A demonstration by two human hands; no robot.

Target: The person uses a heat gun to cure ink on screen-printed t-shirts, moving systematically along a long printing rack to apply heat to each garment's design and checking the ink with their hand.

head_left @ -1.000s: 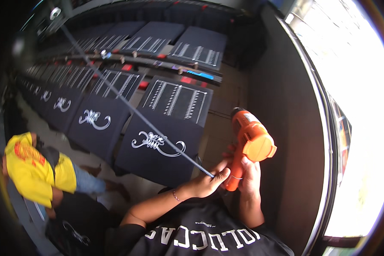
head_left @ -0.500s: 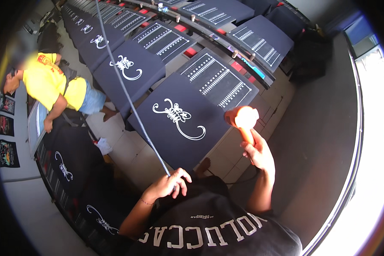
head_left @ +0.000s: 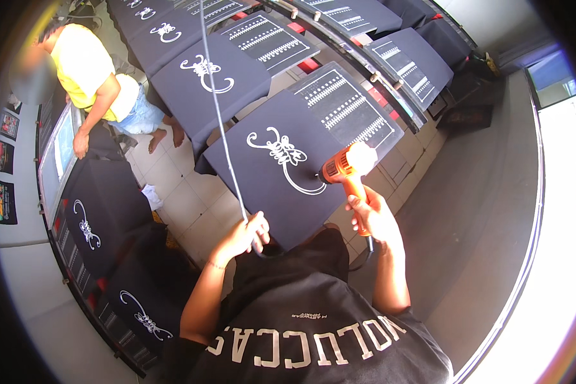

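Glare half-eats the heat gun (head_left: 347, 170), right hand (head_left: 374, 217) gripping it closer to the white print (head_left: 283, 151) now, left hand (head_left: 251, 234) clutching the cord (head_left: 226, 151).

person in yellow shirt (head_left: 99, 73) | wall posters (head_left: 4, 157) | tiled floor (head_left: 173, 185)

From where I stand, the dark cloth (head_left: 272, 182) lies flat, a white floral scroll print (head_left: 283, 152) across it. Over its right side an orange heat gun (head_left: 344, 169) is held, nozzle toward the print, rear end glaring. A grey cord (head_left: 222, 121) slants down past the cloth's left side.
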